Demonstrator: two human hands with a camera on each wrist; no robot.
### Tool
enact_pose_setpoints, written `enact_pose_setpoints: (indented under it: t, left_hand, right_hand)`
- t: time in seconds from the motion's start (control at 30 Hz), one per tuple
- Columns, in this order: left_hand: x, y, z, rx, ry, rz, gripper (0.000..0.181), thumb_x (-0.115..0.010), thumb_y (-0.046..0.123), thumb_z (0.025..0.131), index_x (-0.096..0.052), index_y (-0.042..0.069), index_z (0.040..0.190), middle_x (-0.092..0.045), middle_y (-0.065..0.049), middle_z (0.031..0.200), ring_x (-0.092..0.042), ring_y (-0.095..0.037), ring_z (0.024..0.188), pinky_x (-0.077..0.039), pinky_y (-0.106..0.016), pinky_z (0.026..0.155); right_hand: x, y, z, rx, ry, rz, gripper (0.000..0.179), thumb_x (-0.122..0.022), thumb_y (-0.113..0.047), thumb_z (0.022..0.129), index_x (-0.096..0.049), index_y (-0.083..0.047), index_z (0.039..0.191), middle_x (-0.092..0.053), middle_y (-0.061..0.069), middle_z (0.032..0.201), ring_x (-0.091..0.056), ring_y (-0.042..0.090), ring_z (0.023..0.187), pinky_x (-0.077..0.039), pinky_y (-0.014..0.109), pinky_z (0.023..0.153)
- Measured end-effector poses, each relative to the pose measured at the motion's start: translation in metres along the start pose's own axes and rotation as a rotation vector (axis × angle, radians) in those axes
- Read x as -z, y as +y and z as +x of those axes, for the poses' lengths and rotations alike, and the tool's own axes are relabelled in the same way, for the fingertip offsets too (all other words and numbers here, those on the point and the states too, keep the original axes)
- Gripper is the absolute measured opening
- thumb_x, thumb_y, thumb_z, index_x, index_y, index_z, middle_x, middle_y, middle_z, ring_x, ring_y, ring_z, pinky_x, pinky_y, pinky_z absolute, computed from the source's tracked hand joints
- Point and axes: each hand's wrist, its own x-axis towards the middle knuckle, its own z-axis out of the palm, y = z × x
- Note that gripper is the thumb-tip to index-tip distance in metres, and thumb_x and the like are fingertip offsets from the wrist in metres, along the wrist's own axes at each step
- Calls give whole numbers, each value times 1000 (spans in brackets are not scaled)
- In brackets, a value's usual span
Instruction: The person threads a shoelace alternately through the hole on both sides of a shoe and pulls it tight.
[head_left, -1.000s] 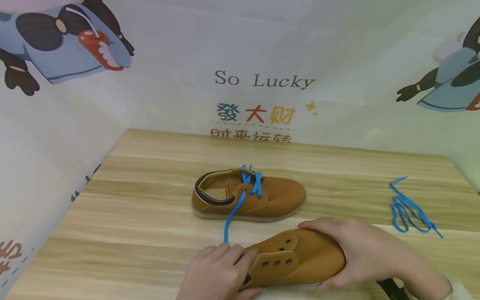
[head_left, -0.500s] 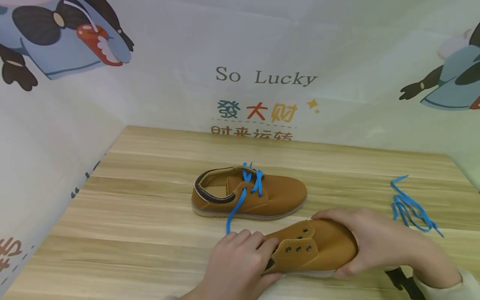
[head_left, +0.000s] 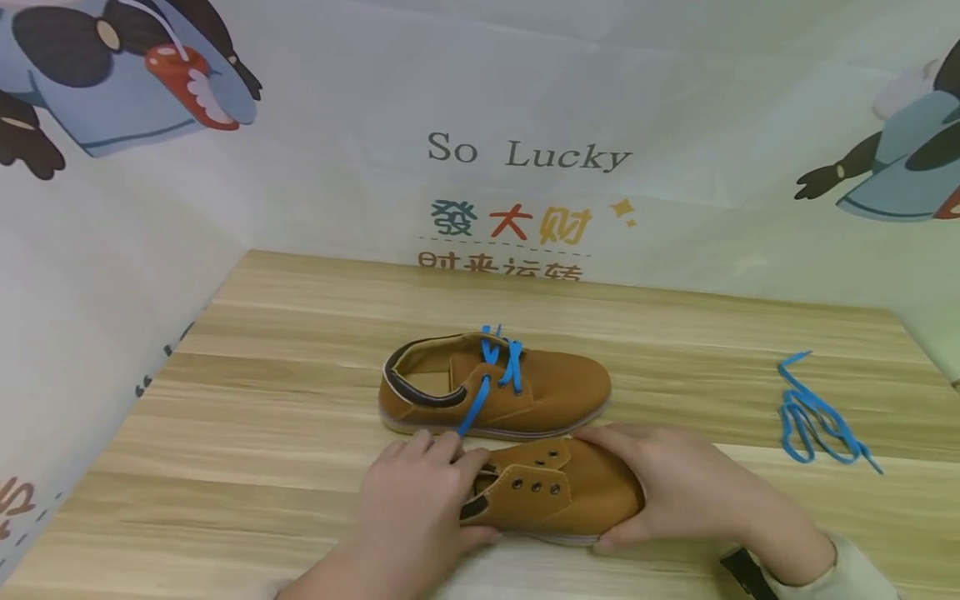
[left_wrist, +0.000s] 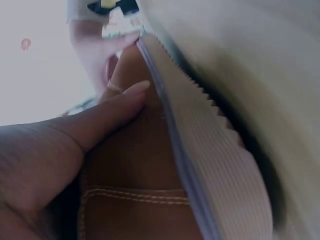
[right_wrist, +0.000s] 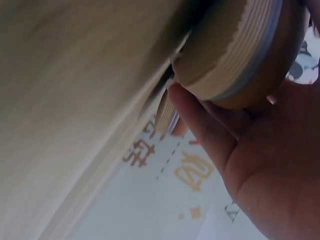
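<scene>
A brown shoe [head_left: 585, 496] without a lace, its metal eyelets bare, sits nearest the person in the head view. My left hand [head_left: 408, 500] grips it at the heel end, covering the back of the collar. In the left wrist view the thumb [left_wrist: 117, 107] presses on the shoe's side above the pale ridged sole [left_wrist: 200, 130]. Around the toe curls my right hand [head_left: 678, 479]; the right wrist view shows its fingers [right_wrist: 205, 125] under the toe's edge. Just behind lies a matching shoe [head_left: 566, 383], partly threaded with a blue shoelace [head_left: 474, 407].
A loose blue shoelace [head_left: 821, 427] lies bunched on the right of the wooden table [head_left: 225, 433]. Printed cloth walls [head_left: 337, 150] enclose the back and sides. A black strap [head_left: 750, 575] shows by the right wrist.
Both hands first carried the unlaced shoe rightward and away, then back leftward, closer alongside the other shoe. More of the far shoe's hanging lace is now hidden behind the left hand.
</scene>
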Motion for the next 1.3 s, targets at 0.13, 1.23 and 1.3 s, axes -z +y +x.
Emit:
enact_pose_setpoints:
  t: [0.13,1.23,1.3]
  left_hand:
    - [3,-12,1,60,-47,-11,72,-90,62,56,-74,21,113,-69,5,97,-63,-17,93,-51,-32,78]
    - [22,-31,95,38,-328,-406,23,-67,35,98,-76,21,114,-75,9,104,-68,-12,96,-54,-39,84]
    - [24,-25,99,66,-371,-386,24,-71,35,95,-77,21,114,-75,9,106,-69,-16,103,-55,-42,87]
  right_hand:
    - [-4,-8,8,-18,32,-36,101,-75,-80,66,-57,-17,142,-68,4,131,-68,22,117,-57,45,93]
    - [-10,2,44,-121,69,-52,105,-84,-69,64,-52,-12,147,-66,5,132,-67,24,116,-57,46,90]
    - [-10,4,43,-110,59,-30,104,-83,-69,67,-51,-12,148,-65,5,134,-66,25,119,-56,47,93]
